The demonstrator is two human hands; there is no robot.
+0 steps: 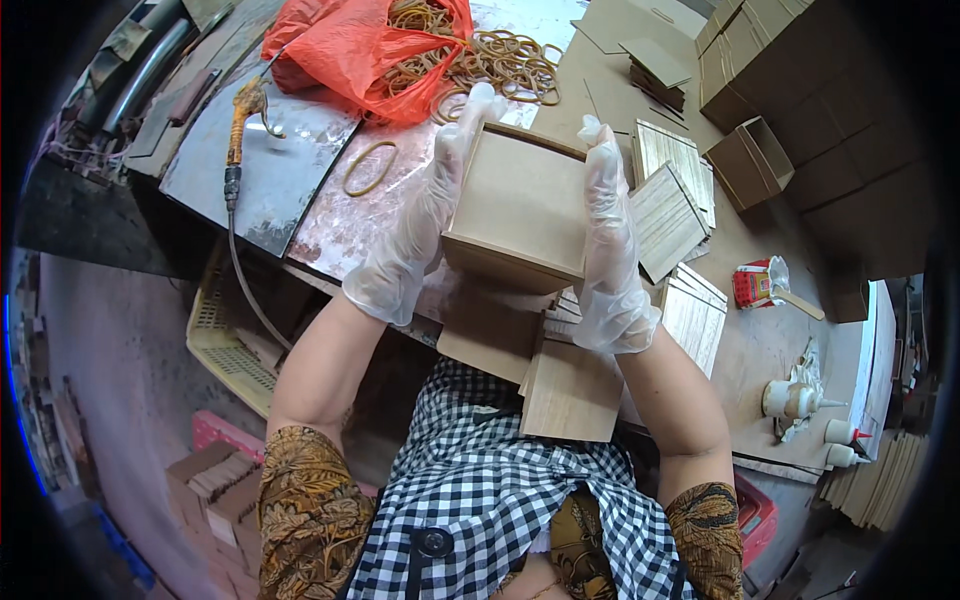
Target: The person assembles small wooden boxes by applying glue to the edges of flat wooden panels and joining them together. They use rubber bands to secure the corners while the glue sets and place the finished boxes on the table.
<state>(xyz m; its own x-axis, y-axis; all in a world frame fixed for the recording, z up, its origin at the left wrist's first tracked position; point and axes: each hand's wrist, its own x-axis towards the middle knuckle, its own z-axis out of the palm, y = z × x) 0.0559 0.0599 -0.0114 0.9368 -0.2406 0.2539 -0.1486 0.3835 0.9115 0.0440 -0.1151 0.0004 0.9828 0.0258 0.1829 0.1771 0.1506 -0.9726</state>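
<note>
A square brown fibreboard box point(520, 195) sits between my hands at the table's near edge, its flat panel facing up. My left hand point(440, 185), in a thin translucent glove, presses along the left side with its fingers pointing away from me. Against the opposite side lies my right hand point(606, 205), gloved the same way, its fingertips near the far corner. Together the two palms hold the box. Below it, thin wooden boards point(570, 392) and a brown panel point(487, 335) jut over the table edge toward my checkered apron.
Rubber bands point(505, 65) spill from a red plastic bag point(350, 60). An orange-handled air gun point(238, 125) lies left. Rightward are striped wooden panels point(665, 215), an open box point(752, 163), a red-and-white container point(757, 284) with a stick, and glue bottles point(790, 400).
</note>
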